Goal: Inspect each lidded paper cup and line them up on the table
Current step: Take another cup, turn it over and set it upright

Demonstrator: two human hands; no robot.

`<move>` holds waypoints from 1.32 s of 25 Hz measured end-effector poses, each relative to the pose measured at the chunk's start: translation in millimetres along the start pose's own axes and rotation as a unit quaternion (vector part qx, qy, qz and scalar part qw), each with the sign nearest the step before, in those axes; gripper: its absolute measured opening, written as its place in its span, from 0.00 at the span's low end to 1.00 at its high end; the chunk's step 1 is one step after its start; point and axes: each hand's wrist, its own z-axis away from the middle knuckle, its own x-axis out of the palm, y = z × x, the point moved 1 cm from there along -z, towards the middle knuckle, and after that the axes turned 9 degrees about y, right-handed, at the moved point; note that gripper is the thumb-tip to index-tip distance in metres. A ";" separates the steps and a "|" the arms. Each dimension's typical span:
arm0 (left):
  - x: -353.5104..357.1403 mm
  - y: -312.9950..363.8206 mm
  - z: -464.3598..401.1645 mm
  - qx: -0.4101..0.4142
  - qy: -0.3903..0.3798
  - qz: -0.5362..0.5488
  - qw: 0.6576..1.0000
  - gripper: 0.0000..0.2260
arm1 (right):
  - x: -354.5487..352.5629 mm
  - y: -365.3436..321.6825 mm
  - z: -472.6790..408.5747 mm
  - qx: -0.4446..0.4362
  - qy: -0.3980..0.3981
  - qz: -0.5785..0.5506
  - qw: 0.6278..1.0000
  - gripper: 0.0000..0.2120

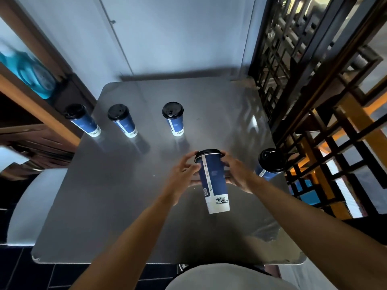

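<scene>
The held cup (213, 181), blue with a white band at its base and a black lid, is lifted off the table (117, 206) in the middle of the frame, tilted so the lid points away and the base comes toward the camera. The left hand (182, 176) curls its fingers round the cup's upper wall and lid rim from the left; the right hand (238, 174) clasps the same part from the right, so both hands are closed on it.

Three more lidded cups stand in a row across the upper left of the frame: the left cup (82, 120) sits right at the table's left edge, the second cup (122, 120) near it, and the third cup (173, 119) set further apart (a wider gap than between the first two). A fifth cup (270, 164) stands at the table's right edge, just beside the right wrist and close to the dark wooden lattice (314, 101).

The grey tabletop is bare between the row and the near edge, at lower left and centre.
</scene>
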 end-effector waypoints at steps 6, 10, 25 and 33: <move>9.5 -3.7 14.1 -0.042 -0.001 0.088 0.995 0.17 | 14.1 12.6 8.7 0.057 0.057 -0.086 0.993 0.20; 17.2 -8.8 20.7 -0.097 0.008 0.108 0.989 0.12 | 17.7 26.1 14.7 0.068 0.060 -0.059 0.994 0.30; 15.7 -17.2 22.7 -0.205 0.041 0.122 0.970 0.16 | 17.9 25.6 21.9 0.109 0.038 0.055 0.992 0.27; 19.9 -21.0 23.8 -0.213 -0.035 0.107 0.971 0.30 | 13.8 22.2 19.4 0.012 0.051 0.122 0.991 0.17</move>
